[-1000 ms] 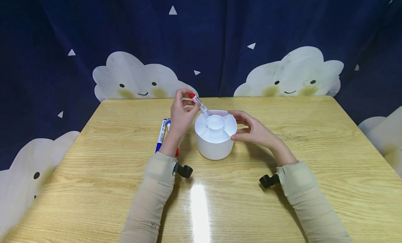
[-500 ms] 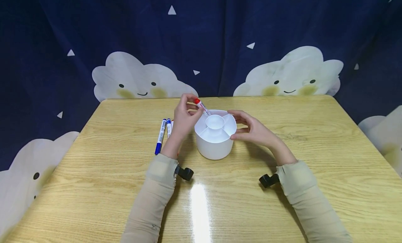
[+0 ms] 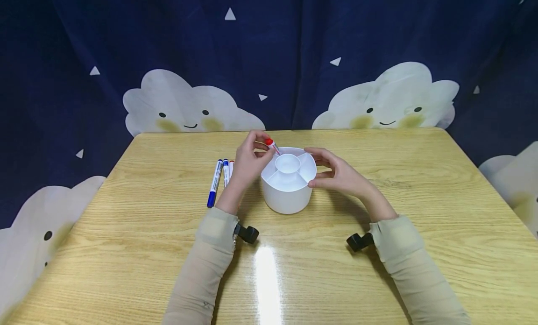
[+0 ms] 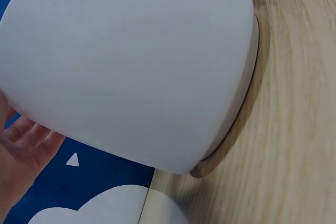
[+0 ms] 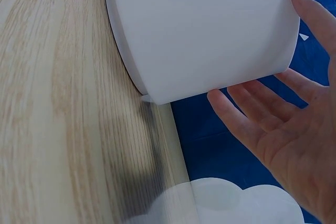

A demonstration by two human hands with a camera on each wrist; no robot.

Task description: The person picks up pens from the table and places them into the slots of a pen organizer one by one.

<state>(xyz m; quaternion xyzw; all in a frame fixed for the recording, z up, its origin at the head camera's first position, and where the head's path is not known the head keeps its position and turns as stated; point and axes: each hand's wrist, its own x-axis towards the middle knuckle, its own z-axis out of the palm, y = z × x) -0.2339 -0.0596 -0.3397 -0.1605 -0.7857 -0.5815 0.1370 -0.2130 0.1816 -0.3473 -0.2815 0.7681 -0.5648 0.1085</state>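
A round white desk organizer (image 3: 287,199) with a small central cup and divided outer compartments stands on the wooden table. At its back left, my left hand (image 3: 249,160) pinches a red-capped whiteboard marker (image 3: 272,144), tilted, its lower part down inside a rear compartment. My right hand (image 3: 338,173) holds the organizer's right side, thumb at the front rim and fingers around the back. The right wrist view shows those fingertips (image 5: 216,97) against the white wall. In the left wrist view the organizer hides the marker, and only part of the left hand (image 4: 26,148) shows.
Left of the organizer lie a blue-capped marker (image 3: 215,184), a second blue one (image 3: 226,170) and a red one (image 3: 231,165), the latter two partly behind the left forearm. A dark blue curtain with clouds (image 3: 193,108) hangs behind the table (image 3: 138,231).
My left hand has moved right and down, lowering the red-capped marker deeper into the organizer. More of the markers on the table shows. The right hand and organizer stay put.
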